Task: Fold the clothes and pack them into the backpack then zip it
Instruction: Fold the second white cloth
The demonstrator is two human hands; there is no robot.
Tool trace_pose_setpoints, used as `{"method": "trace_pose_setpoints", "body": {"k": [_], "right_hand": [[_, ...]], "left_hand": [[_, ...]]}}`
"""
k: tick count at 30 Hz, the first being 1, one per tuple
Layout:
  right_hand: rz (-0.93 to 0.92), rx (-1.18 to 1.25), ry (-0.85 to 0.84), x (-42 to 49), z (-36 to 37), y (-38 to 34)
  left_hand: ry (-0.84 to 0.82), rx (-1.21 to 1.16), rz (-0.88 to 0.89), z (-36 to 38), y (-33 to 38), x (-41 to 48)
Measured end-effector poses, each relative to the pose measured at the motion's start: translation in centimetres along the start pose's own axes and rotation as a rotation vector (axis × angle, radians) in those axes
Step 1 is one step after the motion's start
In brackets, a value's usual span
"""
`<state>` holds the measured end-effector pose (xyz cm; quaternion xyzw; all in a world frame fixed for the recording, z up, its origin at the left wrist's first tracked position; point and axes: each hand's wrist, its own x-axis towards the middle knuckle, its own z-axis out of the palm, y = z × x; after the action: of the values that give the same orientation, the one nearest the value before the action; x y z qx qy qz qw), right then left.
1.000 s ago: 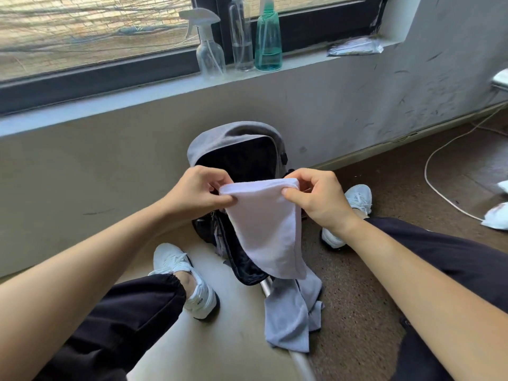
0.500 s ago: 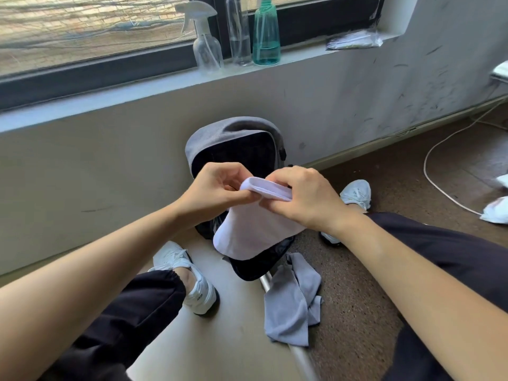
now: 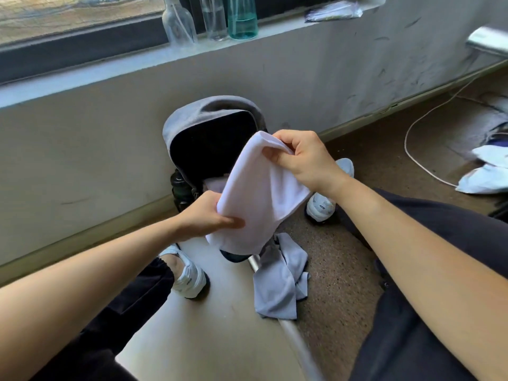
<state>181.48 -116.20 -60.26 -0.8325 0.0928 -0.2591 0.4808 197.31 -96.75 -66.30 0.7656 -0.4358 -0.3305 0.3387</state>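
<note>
Way into the backpack (image 3: 211, 141) partly blocked
The white cloth (image 3: 258, 196) hung before its lower opening; the dark upper opening lay uncovered, the wall (image 3: 82, 160) close behind, a grey garment (image 3: 277, 284) on the floor beside.

Hands, two: left hand (image 3: 203, 218), right hand (image 3: 308, 160). Backpack (image 3: 187, 119), one. Cloths, two sure: white cloth (image 3: 258, 193), grey cloth (image 3: 275, 287); a white patch in the backpack's mouth may be a third, cannot tell. Bottles on the sill (image 3: 110, 69), three: spray bottle (image 3: 178, 26), clear bottle (image 3: 215, 20), teal bottle (image 3: 243, 23). Dark bottle (image 3: 180, 188) at the backpack's side, one. Shoes, two: left shoe (image 3: 192, 279), right shoe (image 3: 320, 207). Cable (image 3: 406, 144), one. Packet (image 3: 332, 13), one. White bundles (image 3: 483, 180) far right, at least two, blurred.
</note>
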Motion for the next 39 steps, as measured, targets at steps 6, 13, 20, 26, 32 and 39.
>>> {"method": "trace_pose_setpoints", "body": {"k": [6, 13, 20, 26, 32, 39], "right_hand": [[0.138, -0.122, 0.285, 0.5, -2.2, 2.8], [0.453, -0.277, 0.395, 0.0, -3.4, 7.4], [0.664, -0.141, 0.4, -1.3, 0.1, 10.2], [0.709, -0.165, 0.341, -1.8, 1.8, 10.2], [0.601, -0.052, 0.336, -1.6, 2.8, 8.0], [0.396, -0.017, 0.208, -1.8, 4.6, 4.0]], "left_hand": [[-0.123, 0.053, -0.093, -1.4, -2.0, 0.2], [0.133, -0.304, -0.204, -5.8, -2.5, 0.7], [0.432, -0.474, -0.165, -6.8, -0.2, 1.9], [0.631, 0.067, -0.189, -7.0, -1.4, 2.2], [0.6, -0.013, -0.108, -5.7, 0.6, 2.1], [0.418, -0.177, -0.07, -2.1, 4.2, 1.3]]}}
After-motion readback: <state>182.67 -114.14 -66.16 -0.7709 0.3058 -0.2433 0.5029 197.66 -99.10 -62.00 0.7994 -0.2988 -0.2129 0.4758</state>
